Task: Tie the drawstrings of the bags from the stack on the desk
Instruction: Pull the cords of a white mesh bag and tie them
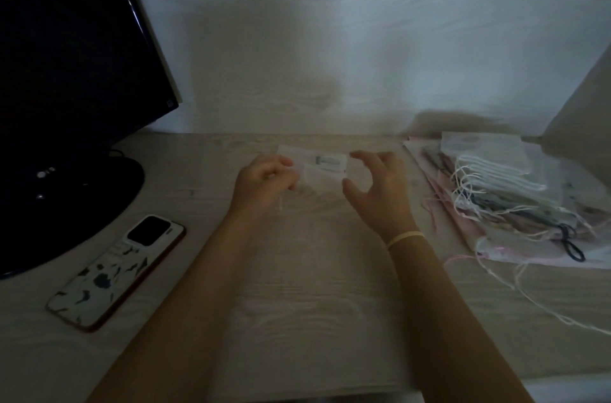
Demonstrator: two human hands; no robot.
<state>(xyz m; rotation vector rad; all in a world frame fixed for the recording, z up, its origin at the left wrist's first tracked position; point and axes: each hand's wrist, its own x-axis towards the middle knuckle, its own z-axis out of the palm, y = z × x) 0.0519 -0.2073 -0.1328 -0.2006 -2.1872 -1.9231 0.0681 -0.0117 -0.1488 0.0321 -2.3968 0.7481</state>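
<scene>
A small sheer white bag at the far centre of a pale wood desk is pinched by the left hand; the right hand is spread open beside it. The stack is at the right.

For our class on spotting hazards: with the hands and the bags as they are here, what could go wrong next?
1. The left hand pinches the sheer bag at one edge only; the right hand is open beside it, so it may slip.
2. Loose strings trail from the stack of bags and could snag, dragging bags along.
</scene>
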